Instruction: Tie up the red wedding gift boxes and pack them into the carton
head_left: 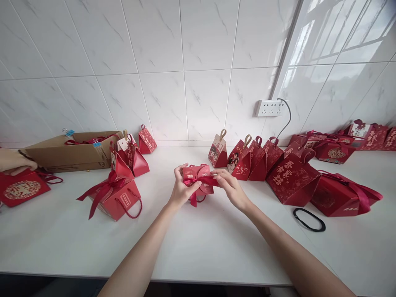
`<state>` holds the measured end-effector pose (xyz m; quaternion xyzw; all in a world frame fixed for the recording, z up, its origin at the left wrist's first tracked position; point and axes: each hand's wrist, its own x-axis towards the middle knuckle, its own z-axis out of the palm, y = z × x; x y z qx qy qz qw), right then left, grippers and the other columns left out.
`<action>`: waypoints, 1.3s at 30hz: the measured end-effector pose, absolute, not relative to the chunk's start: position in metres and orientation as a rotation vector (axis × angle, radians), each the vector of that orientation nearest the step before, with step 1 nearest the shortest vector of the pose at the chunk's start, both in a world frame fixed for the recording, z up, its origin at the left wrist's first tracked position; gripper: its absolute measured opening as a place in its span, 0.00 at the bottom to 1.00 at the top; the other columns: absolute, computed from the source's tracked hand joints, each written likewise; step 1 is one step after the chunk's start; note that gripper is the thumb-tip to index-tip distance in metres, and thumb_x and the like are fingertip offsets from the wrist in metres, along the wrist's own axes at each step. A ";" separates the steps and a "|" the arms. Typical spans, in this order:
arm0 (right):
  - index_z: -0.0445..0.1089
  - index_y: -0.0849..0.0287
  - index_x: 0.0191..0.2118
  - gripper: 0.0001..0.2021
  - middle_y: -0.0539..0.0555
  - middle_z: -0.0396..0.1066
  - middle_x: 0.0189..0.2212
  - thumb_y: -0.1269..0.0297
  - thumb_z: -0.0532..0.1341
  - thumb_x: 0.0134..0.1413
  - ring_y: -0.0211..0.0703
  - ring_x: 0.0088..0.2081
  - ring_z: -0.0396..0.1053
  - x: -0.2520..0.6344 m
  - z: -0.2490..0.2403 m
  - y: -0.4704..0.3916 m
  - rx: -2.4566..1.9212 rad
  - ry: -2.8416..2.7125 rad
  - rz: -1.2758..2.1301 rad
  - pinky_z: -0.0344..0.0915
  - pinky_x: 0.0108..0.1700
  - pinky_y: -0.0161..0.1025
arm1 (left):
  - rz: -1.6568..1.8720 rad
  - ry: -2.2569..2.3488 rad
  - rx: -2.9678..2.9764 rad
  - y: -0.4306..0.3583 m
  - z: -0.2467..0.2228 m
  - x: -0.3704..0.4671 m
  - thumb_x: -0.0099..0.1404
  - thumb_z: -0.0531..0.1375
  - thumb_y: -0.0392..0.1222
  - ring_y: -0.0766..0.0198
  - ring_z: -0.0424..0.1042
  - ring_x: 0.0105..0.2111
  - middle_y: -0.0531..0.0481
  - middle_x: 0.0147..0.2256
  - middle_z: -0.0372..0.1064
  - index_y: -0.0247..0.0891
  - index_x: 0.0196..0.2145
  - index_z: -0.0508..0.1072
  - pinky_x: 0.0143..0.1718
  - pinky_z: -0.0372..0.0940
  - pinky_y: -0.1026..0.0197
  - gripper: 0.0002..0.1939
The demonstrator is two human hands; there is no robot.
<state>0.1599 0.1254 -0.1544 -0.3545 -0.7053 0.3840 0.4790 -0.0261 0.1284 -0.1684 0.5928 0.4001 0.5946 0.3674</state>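
Note:
A small red gift box (198, 170) with pale lettering stands at the middle of the white table. Red ribbon (193, 200) crosses its front, and one end hangs down. My left hand (182, 187) grips the box's left side, its thumb pressed on the ribbon at the front. On the right, my right hand (229, 187) pinches the ribbon's other end near the box's upper right edge. Part of a cord handle shows below the box.
Open cardboard box (77, 159) and bow-tied red box (119, 196) on the left. Another person's hand (18, 167) rests on a red box (26, 189) at far left. Several red boxes (292, 177) line the right; a black loop (309, 220) lies before them.

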 end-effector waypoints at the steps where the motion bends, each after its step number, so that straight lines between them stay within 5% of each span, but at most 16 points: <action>1: 0.67 0.57 0.28 0.17 0.56 0.63 0.46 0.51 0.52 0.57 0.48 0.47 0.64 0.160 -0.154 0.125 -0.881 -1.727 0.927 0.65 0.44 0.44 | 1.531 1.027 1.522 0.128 -0.168 -0.026 0.50 0.65 0.44 0.57 0.69 0.47 0.44 0.47 0.61 0.43 0.46 0.51 0.44 0.67 0.54 0.32; 9: 0.65 0.56 0.27 0.13 0.57 0.63 0.43 0.53 0.55 0.56 0.49 0.50 0.63 0.156 -0.152 0.125 -0.921 -1.723 0.633 0.63 0.45 0.44 | 1.537 1.034 1.535 0.126 -0.167 -0.023 0.48 0.66 0.44 0.57 0.68 0.48 0.41 0.52 0.55 0.43 0.45 0.51 0.44 0.67 0.55 0.32; 18: 0.67 0.55 0.33 0.13 0.56 0.65 0.44 0.53 0.64 0.46 0.49 0.48 0.65 0.158 -0.151 0.124 -0.813 -1.922 0.500 0.65 0.47 0.45 | 1.462 0.965 1.507 0.125 -0.164 -0.024 0.50 0.65 0.44 0.61 0.71 0.41 0.47 0.44 0.64 0.43 0.50 0.51 0.44 0.66 0.56 0.34; 21: 0.67 0.55 0.32 0.07 0.57 0.65 0.44 0.58 0.61 0.51 0.47 0.46 0.66 0.157 -0.153 0.125 -0.829 -1.921 0.441 0.65 0.46 0.45 | 1.442 0.974 1.482 0.123 -0.164 -0.024 0.51 0.65 0.43 0.61 0.70 0.40 0.47 0.43 0.65 0.42 0.49 0.53 0.43 0.66 0.57 0.32; 39: 0.64 0.58 0.29 0.14 0.50 0.68 0.22 0.51 0.56 0.53 0.38 0.25 0.65 0.150 -0.155 0.125 -0.984 -1.619 0.814 0.61 0.28 0.34 | 1.457 1.111 1.544 0.126 -0.170 -0.022 0.47 0.67 0.46 0.53 0.60 0.55 0.42 0.58 0.49 0.43 0.47 0.55 0.53 0.60 0.52 0.33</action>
